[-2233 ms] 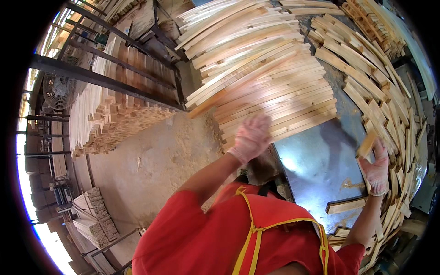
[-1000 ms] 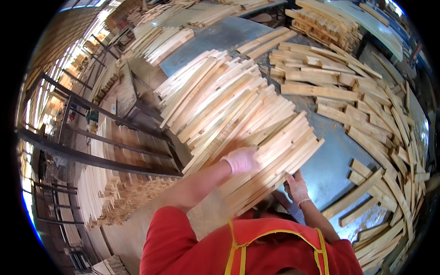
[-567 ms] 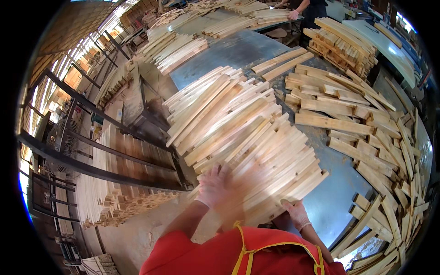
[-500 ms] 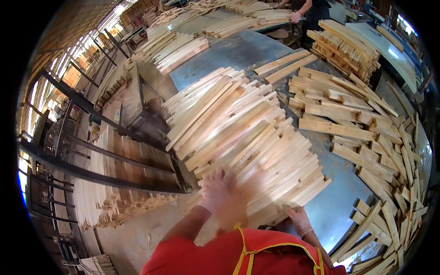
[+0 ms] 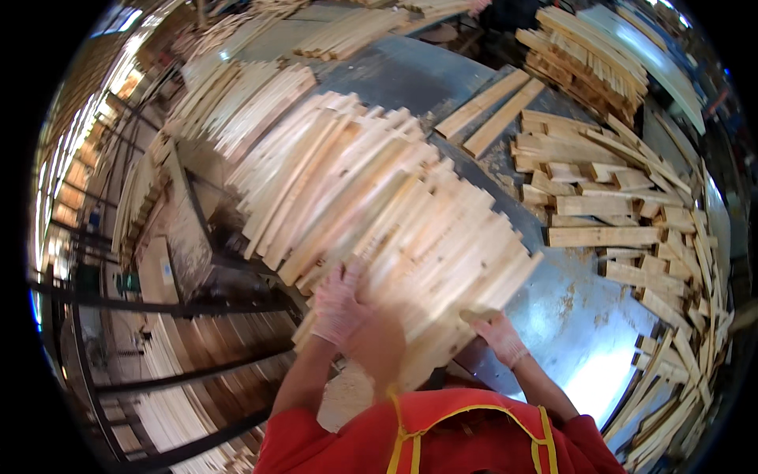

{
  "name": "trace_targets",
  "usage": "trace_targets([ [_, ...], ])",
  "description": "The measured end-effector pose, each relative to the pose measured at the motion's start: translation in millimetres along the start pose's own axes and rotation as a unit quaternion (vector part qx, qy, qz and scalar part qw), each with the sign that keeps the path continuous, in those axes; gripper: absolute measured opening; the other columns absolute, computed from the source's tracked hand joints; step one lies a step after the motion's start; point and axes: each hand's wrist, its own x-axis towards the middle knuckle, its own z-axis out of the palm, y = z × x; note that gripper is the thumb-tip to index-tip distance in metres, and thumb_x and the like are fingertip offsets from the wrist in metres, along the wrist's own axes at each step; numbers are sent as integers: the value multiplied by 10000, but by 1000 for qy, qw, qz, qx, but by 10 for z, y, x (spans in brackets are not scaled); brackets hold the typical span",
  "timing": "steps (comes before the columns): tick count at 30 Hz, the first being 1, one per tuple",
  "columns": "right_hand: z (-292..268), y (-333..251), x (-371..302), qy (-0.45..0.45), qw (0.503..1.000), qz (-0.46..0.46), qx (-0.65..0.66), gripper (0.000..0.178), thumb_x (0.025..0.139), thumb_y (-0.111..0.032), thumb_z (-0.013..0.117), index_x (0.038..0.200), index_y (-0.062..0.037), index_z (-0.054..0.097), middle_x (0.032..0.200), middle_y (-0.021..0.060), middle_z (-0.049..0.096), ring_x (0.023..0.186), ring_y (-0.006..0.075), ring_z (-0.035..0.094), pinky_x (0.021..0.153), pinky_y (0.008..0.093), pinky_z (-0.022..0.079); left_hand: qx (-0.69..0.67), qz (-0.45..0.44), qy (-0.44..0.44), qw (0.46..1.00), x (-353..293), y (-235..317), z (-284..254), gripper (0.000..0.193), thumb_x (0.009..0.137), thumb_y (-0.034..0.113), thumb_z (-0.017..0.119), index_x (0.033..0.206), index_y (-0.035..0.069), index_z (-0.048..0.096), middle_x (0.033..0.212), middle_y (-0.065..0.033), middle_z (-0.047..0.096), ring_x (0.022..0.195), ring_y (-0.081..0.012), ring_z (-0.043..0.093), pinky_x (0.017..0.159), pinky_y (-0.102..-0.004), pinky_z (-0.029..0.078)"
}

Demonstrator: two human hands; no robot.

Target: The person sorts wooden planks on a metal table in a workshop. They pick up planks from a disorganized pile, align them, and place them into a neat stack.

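Observation:
A wide layer of pale wooden strips (image 5: 430, 233) lies slantwise before me, side by side with uneven ends. My left hand (image 5: 339, 308), in a thin pale glove, rests against their lower left ends with fingers stretched and thumb apart. At the near right side, my gloved right hand (image 5: 499, 336) grips the edge of the nearest wooden strip; some of its fingers are hidden by the wood. Motion smears the strips between my hands.
A metal tabletop (image 5: 553, 316) carries a loose heap of wood pieces (image 5: 608, 213) on the right. Two boards (image 5: 501, 114) lie beyond, near a stacked pile (image 5: 588, 59). Dark metal bars (image 5: 181, 383) and stacked strips (image 5: 229, 351) stand at the left. More strips (image 5: 264, 107) lie farther back.
The view has shifted, and the strips now appear farther left. My left hand stays at their left ends; my right hand has moved up along the near edge.

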Motion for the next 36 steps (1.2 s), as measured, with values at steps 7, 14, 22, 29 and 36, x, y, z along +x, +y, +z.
trace_targets([
  [7,395,-346,709,-15,993,111,34,1187,874,-560,818,1564,133,145,1074,163,736,913,240,736,814,356,591,158,23,70,985,701,-526,-275,962,795,483,837,1619,176,448,1586,-199,459,1409,-402,484,1145,-530,419],
  [14,420,-390,652,23,993,85,-79,1141,897,-501,748,1592,117,87,1296,329,694,1240,460,674,1057,464,522,26,36,24,999,-362,152,580,864,858,508,794,1545,75,500,1515,-179,562,1283,-402,569,1091,-517,447],
  [22,349,-288,453,55,998,15,2,971,913,-492,743,1589,35,287,1293,341,686,1238,474,667,1056,484,520,-180,32,-68,981,-816,938,625,645,895,402,806,1355,-11,624,1316,-232,658,1140,-401,666,951,-478,554],
  [29,273,-124,410,16,1000,-23,5,927,916,-460,751,1592,12,327,1383,280,668,1279,440,648,1061,471,521,-510,-389,243,728,-907,-483,975,459,1014,400,666,1271,21,694,1303,-193,686,1057,-306,664,927,-437,553],
  [36,100,-183,452,148,980,81,-102,1068,902,-518,770,1649,35,245,1451,315,583,1345,433,597,1114,454,501,-458,-150,-271,833,-1276,-1048,1165,468,1029,376,674,1307,-1,665,1092,-69,735,967,-245,674,885,-403,548],
])
